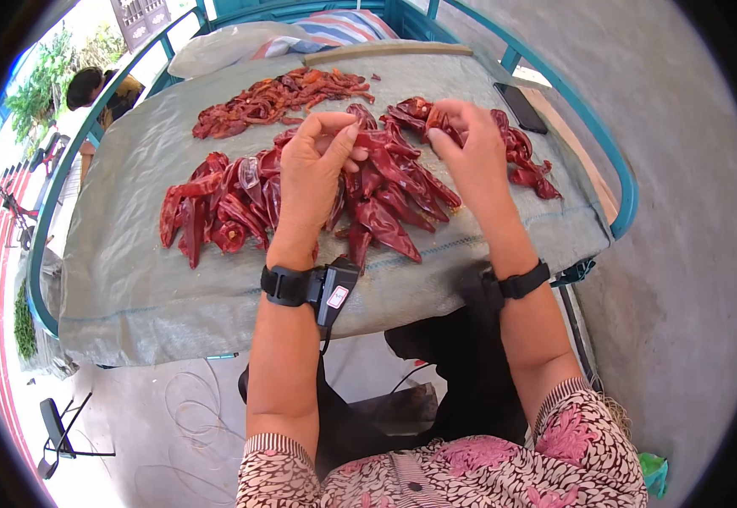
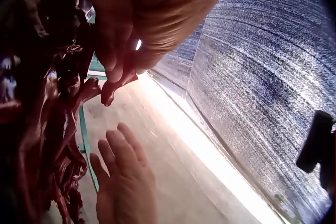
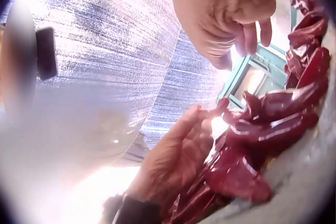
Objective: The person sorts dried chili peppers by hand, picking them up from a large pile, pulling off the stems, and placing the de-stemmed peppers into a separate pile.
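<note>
My left hand [image 1: 307,169] pinches a red dried chili pepper [image 2: 108,91] between thumb and fingertips, above the middle of a heap of dark red dried chili peppers [image 1: 389,224]. Just to the right, my right hand [image 1: 480,161] hovers over the peppers with its fingers loosely bent. Nothing shows between its fingers in the right wrist view. Glossy whole peppers [image 3: 239,176] lie below the left hand there. More peppers [image 1: 527,157] sit beyond the right hand, partly covered by it. Farther back lies a flatter pile of chili pieces [image 1: 279,100].
A grey-green woven sheet [image 1: 123,279] covers the bed of a teal-railed cart [image 1: 618,169]. At the right edge lies a dark phone [image 1: 521,107]. Striped cloth [image 1: 347,30] and a pale sack [image 1: 233,51] are at the back. A person [image 1: 106,89] is behind the left rail.
</note>
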